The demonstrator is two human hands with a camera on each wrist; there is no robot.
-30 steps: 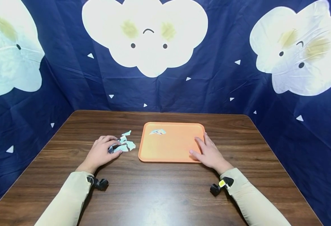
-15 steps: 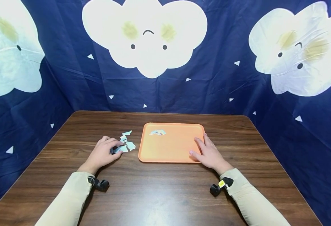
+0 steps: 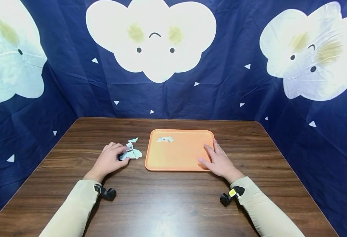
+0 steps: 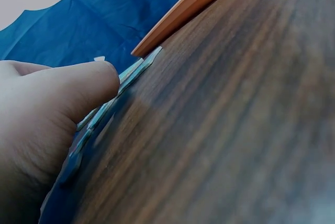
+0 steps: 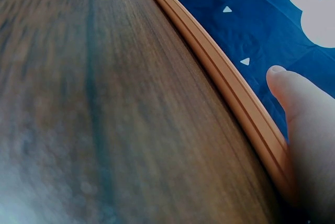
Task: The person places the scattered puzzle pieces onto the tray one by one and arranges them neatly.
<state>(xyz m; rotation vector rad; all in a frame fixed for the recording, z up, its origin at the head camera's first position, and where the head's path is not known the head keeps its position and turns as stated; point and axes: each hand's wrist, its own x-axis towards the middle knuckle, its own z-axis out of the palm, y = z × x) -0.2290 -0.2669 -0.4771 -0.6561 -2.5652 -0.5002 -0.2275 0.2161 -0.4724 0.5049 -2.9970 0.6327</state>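
nearest are two beige sleeves (image 3: 72, 207), with a small black device (image 3: 109, 194) at each wrist, over a brown wood-grain table (image 3: 161, 197). the right hand (image 3: 221, 163) is relaxed, its fingers spread, and it rests at the right side of an orange tray (image 3: 180, 153). the left hand (image 3: 106, 161) bends around flat pieces (image 3: 136, 153) on the table, left of the tray; its fingers touch them, but whether they pinch one i cannot tell. these pieces are thin and pale blue, with irregular, angular outlines; several lie close together, and one narrow piece (image 3: 133, 140) lies slightly apart, farther back. the tray is shallow, with rounded corners. inside it, near the far left corner, lies a patterned piece (image 3: 165, 139) with coloured marks. behind the table hangs a dark blue cloth (image 3: 167, 105) with white clouds (image 3: 155, 16).
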